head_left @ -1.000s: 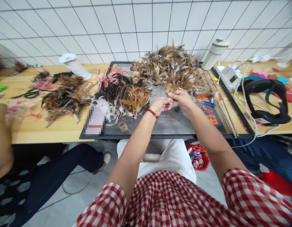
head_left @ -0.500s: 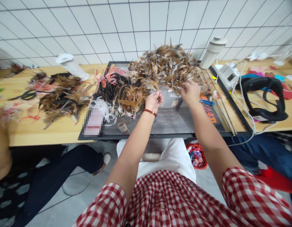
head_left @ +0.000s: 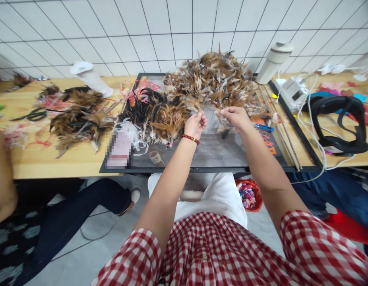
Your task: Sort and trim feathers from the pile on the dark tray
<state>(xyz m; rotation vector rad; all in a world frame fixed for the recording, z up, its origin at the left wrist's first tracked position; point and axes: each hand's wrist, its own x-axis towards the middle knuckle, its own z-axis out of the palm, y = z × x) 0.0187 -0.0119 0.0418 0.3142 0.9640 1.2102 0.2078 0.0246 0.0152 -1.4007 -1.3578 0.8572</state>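
Observation:
A big heap of brown, white and black feathers [head_left: 214, 79] lies on the dark framed board [head_left: 184, 159]. To its left is a darker bunch of black and brown feathers [head_left: 163, 119]. My left hand [head_left: 196, 126], with a red bead bracelet at the wrist, is closed in a pinch on brown feathers at the near side of the heap. My right hand [head_left: 238, 118] pinches a feather at the heap's near edge, thumb and forefinger together. A short gap separates the two hands, and the held feathers are partly lost against the heap.
White ribbon [head_left: 128, 135] and a blurred-out pink item [head_left: 120, 153] sit at the board's left. Thin sticks [head_left: 282, 131], a blue-handled tool [head_left: 264, 127], a bottle [head_left: 275, 63] and a black headset [head_left: 336, 123] with white cables are at right. People sit on both sides.
My right hand has moved left along the heap's edge, closer to my left hand, its fingers now in a pinch. My left hand stays nearly where it was. The view has shifted slightly.

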